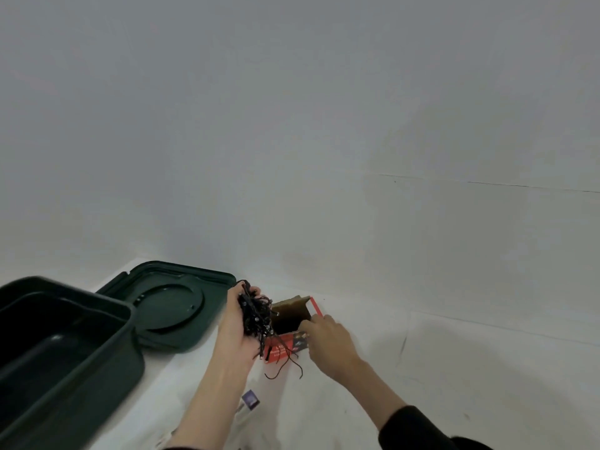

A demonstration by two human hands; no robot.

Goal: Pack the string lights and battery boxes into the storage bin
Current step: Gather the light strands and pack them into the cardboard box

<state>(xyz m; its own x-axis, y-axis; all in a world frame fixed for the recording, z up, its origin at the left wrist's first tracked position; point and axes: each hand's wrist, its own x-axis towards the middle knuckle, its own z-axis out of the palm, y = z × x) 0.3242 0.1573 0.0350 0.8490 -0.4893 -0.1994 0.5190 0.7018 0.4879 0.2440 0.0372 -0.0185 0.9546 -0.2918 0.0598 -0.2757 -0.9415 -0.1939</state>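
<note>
**Lights out of the carton, nothing in the bin yet**

The left hand (238,329) is closed around a tangled bundle of black string lights (256,315) and holds it up above the table, palm turned toward the right. Some loose ends of wire hang down from the bundle and fall over the front of a red carton (285,344) that stands just beside this hand. The right hand (328,339) is at the open top of the carton, with its fingers bent on the near right edge. If it pinches the cardboard wall or only rests on it, I cannot tell. The two hands are close together but do not touch, and the carton mouth is between them. The inside of the carton looks dark, so its content is not visible.

To the left, the green storage bin (107,358) stands open. The part of its interior that shows looks empty. Its lid (181,287) lies flat on the white table (422,384) behind the bin, between the bin and the left hand. A small purple item (250,399) lies on the table under the left forearm, too small to identify.

In my judgement the task is at an early stage. One bundle of lights is in the hand and must go over to the bin. No battery box can be seen clearly, so that part seems not yet done.
</note>
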